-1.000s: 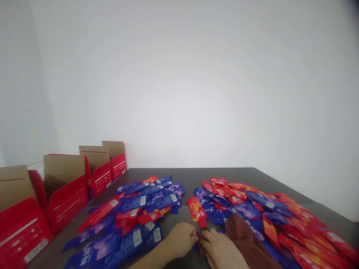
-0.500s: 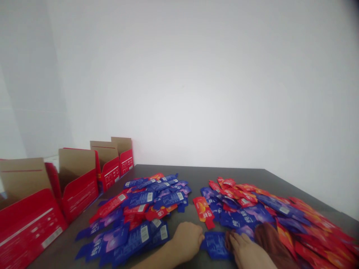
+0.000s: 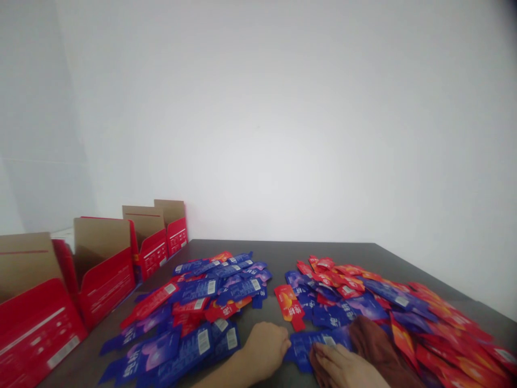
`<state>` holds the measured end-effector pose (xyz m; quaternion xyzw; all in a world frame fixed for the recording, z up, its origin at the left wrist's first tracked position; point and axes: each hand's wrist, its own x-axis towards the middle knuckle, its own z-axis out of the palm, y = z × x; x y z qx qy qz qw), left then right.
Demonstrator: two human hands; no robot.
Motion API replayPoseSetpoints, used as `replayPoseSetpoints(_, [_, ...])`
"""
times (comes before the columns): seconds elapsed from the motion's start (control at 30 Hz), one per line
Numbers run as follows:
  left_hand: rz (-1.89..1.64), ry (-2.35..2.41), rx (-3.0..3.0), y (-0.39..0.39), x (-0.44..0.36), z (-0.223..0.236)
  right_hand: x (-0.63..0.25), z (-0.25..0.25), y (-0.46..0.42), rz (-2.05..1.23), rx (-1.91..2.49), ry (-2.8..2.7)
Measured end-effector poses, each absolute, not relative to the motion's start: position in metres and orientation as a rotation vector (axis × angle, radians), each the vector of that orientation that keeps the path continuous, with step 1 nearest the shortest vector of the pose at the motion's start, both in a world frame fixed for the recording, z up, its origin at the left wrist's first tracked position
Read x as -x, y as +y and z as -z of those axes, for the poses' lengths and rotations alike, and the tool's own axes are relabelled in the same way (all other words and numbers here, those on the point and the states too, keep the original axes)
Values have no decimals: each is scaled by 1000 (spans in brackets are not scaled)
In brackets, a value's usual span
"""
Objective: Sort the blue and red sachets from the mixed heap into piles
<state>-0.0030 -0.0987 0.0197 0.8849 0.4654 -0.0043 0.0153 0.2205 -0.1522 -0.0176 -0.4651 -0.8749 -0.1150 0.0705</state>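
A blue flattened carton with a white barcode lies on the dark table in front of me. My left hand is closed, its fingertips at the carton's left edge. My right hand presses a brown cloth against the carton's near side, fingers bent over the fabric. Part of the carton is hidden beneath hand and cloth. Just beyond it lies a red and orange flattened carton.
On the left is a pile of blue and red flattened cartons. Another mixed pile spreads across the right. Several open red cardboard boxes line the left edge of the dark table. A white wall stands behind.
My right hand and the cloth have slid left and toward me over the blue carton, uncovering its barcode. My left hand stays at the carton's edge. The view has shifted slightly.
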Motion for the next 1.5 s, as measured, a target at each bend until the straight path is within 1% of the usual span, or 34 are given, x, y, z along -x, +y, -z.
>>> replayPoseSetpoints(0.13, [9,1465,-2751,-99,0,-21,-207,20,-139,484,1608,-2456])
replayPoseSetpoints(0.23, [20,1449,-2747,-98,2,-22,-188,26,-132,518,1540,-2410])
replayPoseSetpoints(0.37, [135,1353,-2791,-94,13,-29,-187,31,-140,390,1355,-2468])
replayPoseSetpoints(0.43, [207,1297,-2801,-91,18,-33,-199,31,-145,355,1347,-2464])
replayPoseSetpoints(0.57, [244,1244,-2821,-88,22,-37,-218,22,-146,384,1581,-2350])
replayPoseSetpoints(0.63, [232,1241,-2831,-88,21,-35,-212,12,-143,324,1691,-2344])
replayPoseSetpoints(0.7, [198,1242,-2841,-88,21,-33,-194,2,-141,234,1705,-2378])
replayPoseSetpoints(0.8, [175,1210,-2858,-87,22,-32,-158,-6,-139,130,1604,-2421])
replayPoseSetpoints(0.9, [242,1146,-2861,-84,25,-33,-137,-1,-138,121,1458,-2494])
replayPoseSetpoints(1.1, [313,1120,-2924,-78,25,-31,-172,15,-142,251,952,-2659])
replayPoseSetpoints(1.17, [322,1105,-2944,-78,24,-30,-184,15,-145,250,919,-2638])
replayPoseSetpoints(1.23, [329,1104,-2949,-78,23,-30,-184,14,-145,222,979,-2585])
replayPoseSetpoints(1.37, [313,1133,-2954,-81,22,-32,-159,14,-140,223,1094,-2545])
replayPoseSetpoints(1.5, [274,1132,-2948,-81,25,-32,-151,24,-136,316,917,-2592])
